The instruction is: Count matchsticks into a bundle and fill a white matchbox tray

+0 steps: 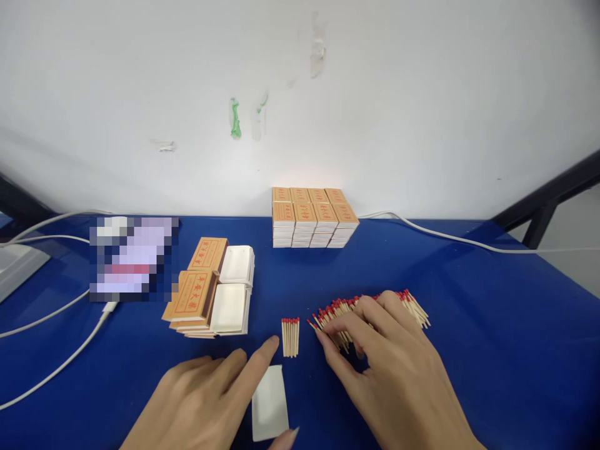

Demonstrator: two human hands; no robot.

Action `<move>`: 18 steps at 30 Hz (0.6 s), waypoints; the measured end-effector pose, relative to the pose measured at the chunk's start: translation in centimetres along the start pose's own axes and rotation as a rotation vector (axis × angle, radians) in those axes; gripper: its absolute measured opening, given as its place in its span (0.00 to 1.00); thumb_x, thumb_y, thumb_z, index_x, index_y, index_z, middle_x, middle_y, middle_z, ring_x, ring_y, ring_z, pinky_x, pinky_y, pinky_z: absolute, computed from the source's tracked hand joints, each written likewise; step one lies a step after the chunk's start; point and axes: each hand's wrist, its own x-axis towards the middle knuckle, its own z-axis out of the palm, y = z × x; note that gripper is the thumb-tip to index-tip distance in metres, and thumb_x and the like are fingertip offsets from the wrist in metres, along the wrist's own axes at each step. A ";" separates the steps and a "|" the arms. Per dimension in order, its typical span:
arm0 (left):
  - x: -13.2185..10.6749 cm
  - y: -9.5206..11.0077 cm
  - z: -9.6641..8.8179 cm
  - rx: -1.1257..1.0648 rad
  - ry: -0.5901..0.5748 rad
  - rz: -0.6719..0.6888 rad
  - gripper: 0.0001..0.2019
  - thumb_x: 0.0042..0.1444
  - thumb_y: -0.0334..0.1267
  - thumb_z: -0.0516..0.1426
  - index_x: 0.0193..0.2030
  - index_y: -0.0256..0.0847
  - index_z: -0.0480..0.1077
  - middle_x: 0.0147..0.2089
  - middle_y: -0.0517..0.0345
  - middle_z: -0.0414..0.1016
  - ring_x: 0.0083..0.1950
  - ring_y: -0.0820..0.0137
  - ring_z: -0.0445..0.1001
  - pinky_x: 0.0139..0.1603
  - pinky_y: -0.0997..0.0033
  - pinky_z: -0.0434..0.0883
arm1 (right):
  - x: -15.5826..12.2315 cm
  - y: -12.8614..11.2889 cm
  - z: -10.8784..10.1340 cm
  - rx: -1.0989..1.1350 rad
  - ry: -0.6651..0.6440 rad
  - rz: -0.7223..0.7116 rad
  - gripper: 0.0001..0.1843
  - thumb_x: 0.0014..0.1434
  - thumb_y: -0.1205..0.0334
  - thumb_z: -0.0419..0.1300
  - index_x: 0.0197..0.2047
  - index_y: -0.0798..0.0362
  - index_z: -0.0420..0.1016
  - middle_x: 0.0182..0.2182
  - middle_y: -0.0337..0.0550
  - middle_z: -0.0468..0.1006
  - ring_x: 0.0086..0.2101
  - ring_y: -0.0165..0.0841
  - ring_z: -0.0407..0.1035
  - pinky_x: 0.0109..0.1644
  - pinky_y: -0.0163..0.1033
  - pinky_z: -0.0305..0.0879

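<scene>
Here, counting out matches. Right hand (375,356) lies spread, fingers loosely curled, on the loose match pile (375,309) near the desk's front edge, grasping nothing visibly. Left hand (206,400) rests flat and open beside a white inner tray (269,403), forefinger towards the small aligned bundle (290,336). Stacked matchbox sleeves (197,290) sit left of centre. Next move likely needs fingertip precision: separating a few sticks without scattering the pile.
</scene>
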 end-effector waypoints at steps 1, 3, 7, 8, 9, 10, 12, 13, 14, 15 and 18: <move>0.0 0.0 0.0 -0.001 -0.001 0.000 0.24 0.75 0.50 0.55 0.68 0.36 0.69 0.33 0.60 0.83 0.23 0.64 0.83 0.22 0.63 0.82 | 0.0 0.0 0.0 -0.001 -0.004 -0.002 0.13 0.71 0.72 0.64 0.34 0.50 0.76 0.32 0.44 0.75 0.37 0.42 0.64 0.45 0.51 0.64; 0.0 0.1 0.0 -0.008 0.001 -0.002 0.24 0.75 0.50 0.55 0.68 0.37 0.69 0.33 0.60 0.84 0.23 0.64 0.83 0.22 0.62 0.82 | 0.0 0.0 0.0 -0.001 -0.005 -0.004 0.13 0.71 0.72 0.64 0.33 0.50 0.76 0.31 0.44 0.75 0.36 0.42 0.64 0.45 0.51 0.65; 0.1 0.3 -0.1 -0.009 0.014 -0.020 0.24 0.77 0.51 0.53 0.69 0.38 0.69 0.34 0.60 0.85 0.25 0.64 0.85 0.24 0.64 0.83 | 0.0 -0.1 -0.1 0.021 -0.016 0.006 0.14 0.72 0.72 0.64 0.33 0.50 0.75 0.32 0.43 0.75 0.36 0.42 0.64 0.44 0.50 0.65; 0.2 0.3 -0.2 -0.008 0.014 -0.020 0.23 0.77 0.51 0.53 0.68 0.38 0.69 0.34 0.60 0.85 0.24 0.64 0.84 0.24 0.64 0.83 | 0.0 -0.1 -0.1 0.031 -0.023 0.015 0.14 0.72 0.72 0.64 0.33 0.50 0.75 0.32 0.42 0.76 0.37 0.41 0.64 0.43 0.50 0.65; 0.2 0.3 -0.2 -0.009 0.012 -0.018 0.23 0.76 0.51 0.53 0.68 0.38 0.69 0.34 0.60 0.84 0.24 0.64 0.84 0.24 0.65 0.82 | 0.0 -0.1 -0.1 0.040 -0.029 0.028 0.14 0.72 0.72 0.64 0.34 0.50 0.75 0.32 0.42 0.76 0.37 0.41 0.65 0.43 0.50 0.66; 0.3 0.3 -0.2 -0.010 0.007 -0.014 0.23 0.76 0.50 0.54 0.69 0.38 0.69 0.34 0.60 0.84 0.24 0.64 0.84 0.24 0.64 0.82 | -0.1 -0.2 -0.1 0.046 -0.032 0.040 0.14 0.73 0.71 0.64 0.33 0.50 0.74 0.32 0.42 0.76 0.37 0.41 0.65 0.43 0.50 0.66; 0.3 0.3 -0.2 -0.011 -0.013 -0.008 0.24 0.74 0.49 0.56 0.69 0.37 0.68 0.35 0.59 0.85 0.25 0.63 0.85 0.24 0.63 0.83 | 0.0 -0.2 0.0 0.052 -0.033 0.062 0.15 0.73 0.70 0.64 0.33 0.50 0.73 0.32 0.42 0.75 0.36 0.41 0.65 0.42 0.50 0.66; 0.3 0.2 -0.2 -0.010 -0.017 -0.008 0.25 0.73 0.49 0.57 0.69 0.37 0.68 0.35 0.59 0.85 0.25 0.62 0.85 0.25 0.62 0.84 | 0.0 -0.2 0.0 0.054 -0.031 0.067 0.15 0.73 0.70 0.63 0.32 0.50 0.73 0.31 0.42 0.75 0.36 0.41 0.65 0.41 0.50 0.66; 0.3 0.2 -0.2 -0.009 -0.018 -0.008 0.26 0.72 0.50 0.58 0.70 0.37 0.68 0.35 0.58 0.86 0.26 0.62 0.86 0.25 0.61 0.84 | 0.0 -0.2 0.0 0.060 -0.032 0.072 0.15 0.73 0.70 0.64 0.32 0.49 0.73 0.31 0.42 0.75 0.36 0.41 0.65 0.41 0.49 0.65; 0.2 0.2 -0.2 -0.010 -0.018 -0.009 0.26 0.72 0.50 0.59 0.70 0.37 0.68 0.35 0.58 0.86 0.26 0.62 0.86 0.25 0.60 0.85 | 0.0 -0.2 0.0 0.073 -0.035 0.079 0.15 0.73 0.69 0.64 0.32 0.49 0.72 0.31 0.42 0.75 0.36 0.41 0.65 0.40 0.49 0.66; 0.1 0.1 -0.2 -0.015 -0.004 -0.012 0.25 0.71 0.49 0.59 0.69 0.37 0.68 0.34 0.60 0.85 0.24 0.63 0.84 0.23 0.62 0.83 | 0.0 -0.3 0.0 0.142 -0.062 0.115 0.15 0.70 0.70 0.67 0.32 0.48 0.72 0.30 0.40 0.74 0.35 0.40 0.66 0.39 0.47 0.66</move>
